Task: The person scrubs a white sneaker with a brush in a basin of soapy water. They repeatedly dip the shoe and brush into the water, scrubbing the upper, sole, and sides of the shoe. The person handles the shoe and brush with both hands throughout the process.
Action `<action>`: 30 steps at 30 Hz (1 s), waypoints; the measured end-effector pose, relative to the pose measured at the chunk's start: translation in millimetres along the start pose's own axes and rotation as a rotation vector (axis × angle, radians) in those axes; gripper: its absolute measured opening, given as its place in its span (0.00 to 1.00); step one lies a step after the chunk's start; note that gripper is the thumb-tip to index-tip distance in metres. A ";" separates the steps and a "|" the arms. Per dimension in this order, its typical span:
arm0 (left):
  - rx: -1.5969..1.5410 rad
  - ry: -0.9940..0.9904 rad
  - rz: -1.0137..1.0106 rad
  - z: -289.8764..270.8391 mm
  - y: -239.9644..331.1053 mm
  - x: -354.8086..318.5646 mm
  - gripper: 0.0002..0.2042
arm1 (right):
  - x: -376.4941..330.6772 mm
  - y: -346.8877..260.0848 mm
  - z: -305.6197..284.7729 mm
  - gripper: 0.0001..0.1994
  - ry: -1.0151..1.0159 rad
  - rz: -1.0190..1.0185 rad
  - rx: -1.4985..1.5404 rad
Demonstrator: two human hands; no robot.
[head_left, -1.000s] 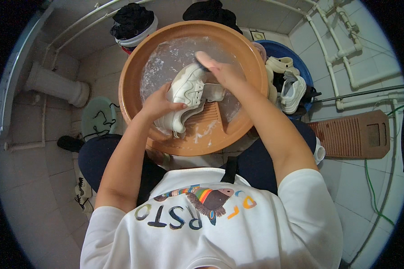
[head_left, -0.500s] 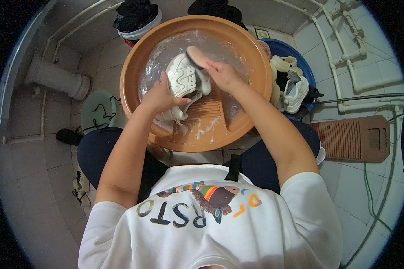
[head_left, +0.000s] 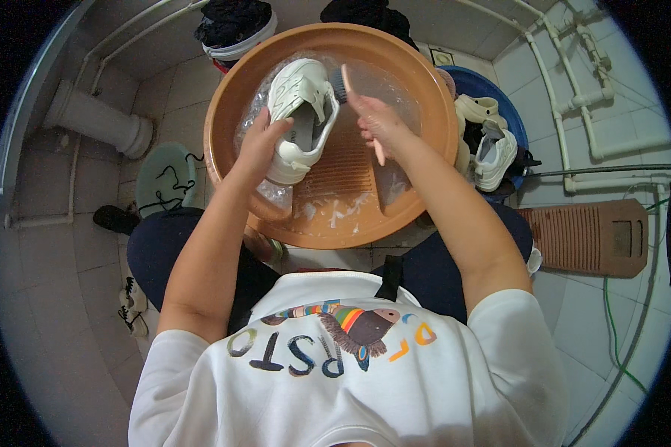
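Observation:
My left hand point(head_left: 259, 141) grips a white shoe point(head_left: 297, 89) by its side, over the soapy water in a large orange-brown basin point(head_left: 215, 134). The shoe has no lace in it, and its opening faces up, showing a grey insole. In my right hand point(head_left: 384, 125) is a scrubbing brush point(head_left: 348, 78) with a pinkish handle and dark bristles. The bristles are turned toward the shoe's right side, touching or very close to it. Below the shoe, a ribbed washboard slope point(head_left: 343, 175) is moulded into the basin, with foam at its foot.
A blue tub point(head_left: 516, 112) of shoes stands right of the basin, beside a brown washboard point(head_left: 585, 237). At left is a pale green basin point(head_left: 150, 175) with dark laces. Buckets of dark cloth point(head_left: 235, 26) stand behind. White pipes line the walls.
The shoe has turned so its opening faces up, and it sits farther up in the basin. The brush has rotated from lying flat to upright, with its bristles toward the shoe.

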State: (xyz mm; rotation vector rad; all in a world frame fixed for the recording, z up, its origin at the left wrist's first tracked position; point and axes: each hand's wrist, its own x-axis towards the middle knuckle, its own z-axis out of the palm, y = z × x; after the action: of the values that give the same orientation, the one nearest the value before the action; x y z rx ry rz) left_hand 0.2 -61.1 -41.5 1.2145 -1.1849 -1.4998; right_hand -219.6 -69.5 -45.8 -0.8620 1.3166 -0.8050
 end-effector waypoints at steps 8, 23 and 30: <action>0.302 0.083 0.312 5.2 -15.6 3.1 0.48 | 12.4 7.3 -1.1 0.14 -0.102 -0.004 0.138; 0.514 -0.021 0.575 15.7 3.8 -6.5 0.59 | -18.7 -11.4 22.3 0.22 0.082 -0.261 0.121; 0.146 0.206 0.412 12.9 31.6 -6.2 0.41 | -9.1 8.4 32.1 0.29 -0.142 -0.618 0.098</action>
State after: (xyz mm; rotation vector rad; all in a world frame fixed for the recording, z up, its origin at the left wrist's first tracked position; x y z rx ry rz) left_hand -9.9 -59.1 -8.4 1.1058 -1.3250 -0.9758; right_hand -188.3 -55.2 -47.3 -1.2452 0.8761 -1.2481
